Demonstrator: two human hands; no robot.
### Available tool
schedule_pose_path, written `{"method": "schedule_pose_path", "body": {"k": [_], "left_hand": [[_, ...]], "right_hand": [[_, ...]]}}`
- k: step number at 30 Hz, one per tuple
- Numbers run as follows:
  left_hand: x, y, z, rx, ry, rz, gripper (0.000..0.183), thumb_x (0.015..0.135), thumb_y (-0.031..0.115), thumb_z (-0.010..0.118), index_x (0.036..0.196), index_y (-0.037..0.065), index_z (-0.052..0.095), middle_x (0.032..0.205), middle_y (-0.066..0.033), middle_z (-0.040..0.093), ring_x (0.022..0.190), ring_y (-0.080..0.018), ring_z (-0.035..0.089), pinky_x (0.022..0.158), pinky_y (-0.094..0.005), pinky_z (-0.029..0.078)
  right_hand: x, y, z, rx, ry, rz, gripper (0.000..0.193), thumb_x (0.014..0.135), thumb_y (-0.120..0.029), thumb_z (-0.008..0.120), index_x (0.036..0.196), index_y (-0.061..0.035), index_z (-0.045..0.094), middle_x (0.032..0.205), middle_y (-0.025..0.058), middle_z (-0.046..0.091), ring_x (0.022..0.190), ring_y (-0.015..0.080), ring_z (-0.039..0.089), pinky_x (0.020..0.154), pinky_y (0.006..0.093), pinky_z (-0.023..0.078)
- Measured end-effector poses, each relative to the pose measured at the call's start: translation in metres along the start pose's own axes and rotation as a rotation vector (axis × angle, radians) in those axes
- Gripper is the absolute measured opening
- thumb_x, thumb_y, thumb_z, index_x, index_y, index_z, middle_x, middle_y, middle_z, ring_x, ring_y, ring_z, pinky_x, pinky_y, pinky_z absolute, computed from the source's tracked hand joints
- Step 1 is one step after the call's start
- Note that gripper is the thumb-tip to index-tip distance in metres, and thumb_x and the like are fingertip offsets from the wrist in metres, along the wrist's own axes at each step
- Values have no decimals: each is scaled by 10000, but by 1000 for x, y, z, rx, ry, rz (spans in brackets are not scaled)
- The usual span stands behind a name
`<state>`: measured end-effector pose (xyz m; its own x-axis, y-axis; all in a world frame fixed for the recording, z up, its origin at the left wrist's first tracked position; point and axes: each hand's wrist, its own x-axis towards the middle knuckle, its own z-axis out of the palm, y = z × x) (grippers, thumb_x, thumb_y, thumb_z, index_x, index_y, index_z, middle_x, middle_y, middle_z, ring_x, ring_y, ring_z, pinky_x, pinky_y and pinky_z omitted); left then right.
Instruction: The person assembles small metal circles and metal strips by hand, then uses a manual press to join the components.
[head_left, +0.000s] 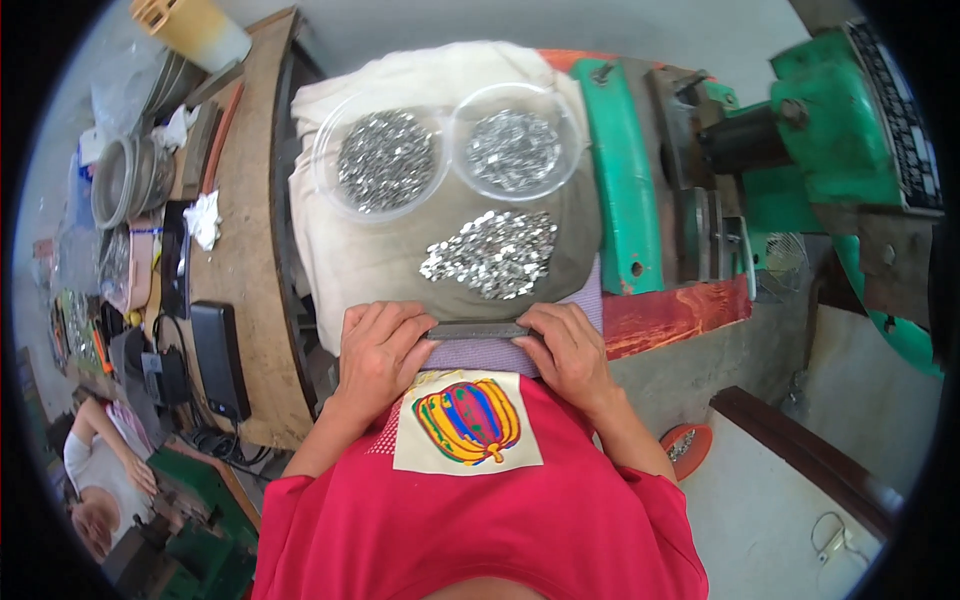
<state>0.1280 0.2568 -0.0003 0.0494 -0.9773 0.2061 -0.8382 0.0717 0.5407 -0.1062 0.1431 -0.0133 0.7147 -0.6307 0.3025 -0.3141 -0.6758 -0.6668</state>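
My left hand [380, 345] and my right hand [568, 350] are closed on the two ends of a dark grey strip [478, 330], stretched level in front of me. Whether it is a bar or a rolled cloth edge, I cannot tell. Just beyond it, a heap of small shiny metal pieces [495, 255] lies on an olive-grey cloth [390, 270]. Farther back stand two clear round tubs, a left tub [318, 165] and a right tub [573, 150], both holding similar metal pieces. Purple ribbed fabric [465, 354] shows under the strip.
A green machine [625, 180] stands close on the right. To the left runs a wooden bench [245, 230] with a black box [218, 360] and clutter. An orange bowl [690, 450] sits low at right. Another person [110, 460] is at a green machine, lower left.
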Motion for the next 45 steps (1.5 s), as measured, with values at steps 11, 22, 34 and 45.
{"method": "schedule_pose_path", "body": {"k": [11, 22, 34, 45], "left_hand": [[159, 74, -13, -92, -25, 568, 289, 743, 144, 769, 996, 82, 644, 994, -36, 667, 856, -202, 618, 741, -345, 420], [264, 137, 27, 267, -159, 1156, 84, 800, 159, 597, 854, 94, 591, 847, -20, 547, 879, -182, 576, 770, -319, 448], [266, 175, 35, 449, -304, 1323, 81, 783, 158, 609, 783, 99, 665, 825, -8, 598, 879, -180, 625, 807, -307, 482], [253, 180, 37, 570, -354, 1317, 96, 778, 156, 622, 789, 87, 686, 836, -21, 626, 866, -189, 633, 803, -305, 480]], "right_hand": [[-19, -4, -104, -346, 459, 67, 326, 751, -9, 791, 1060, -8, 691, 984, 141, 660, 813, 279, 656, 663, 359, 544], [-35, 9, -121, -365, 726, 300, 249, 770, -28, 787, 1000, -13, 694, 931, 100, 655, 674, 159, 672, 544, 274, 539], [-46, -13, -106, -278, 792, 444, 267, 707, 26, 792, 947, 3, 676, 873, 102, 649, 651, 155, 695, 563, 256, 534], [-44, -15, -100, -243, 778, 466, 241, 732, 8, 789, 944, 0, 675, 848, 87, 636, 629, 138, 680, 531, 259, 533]]}}
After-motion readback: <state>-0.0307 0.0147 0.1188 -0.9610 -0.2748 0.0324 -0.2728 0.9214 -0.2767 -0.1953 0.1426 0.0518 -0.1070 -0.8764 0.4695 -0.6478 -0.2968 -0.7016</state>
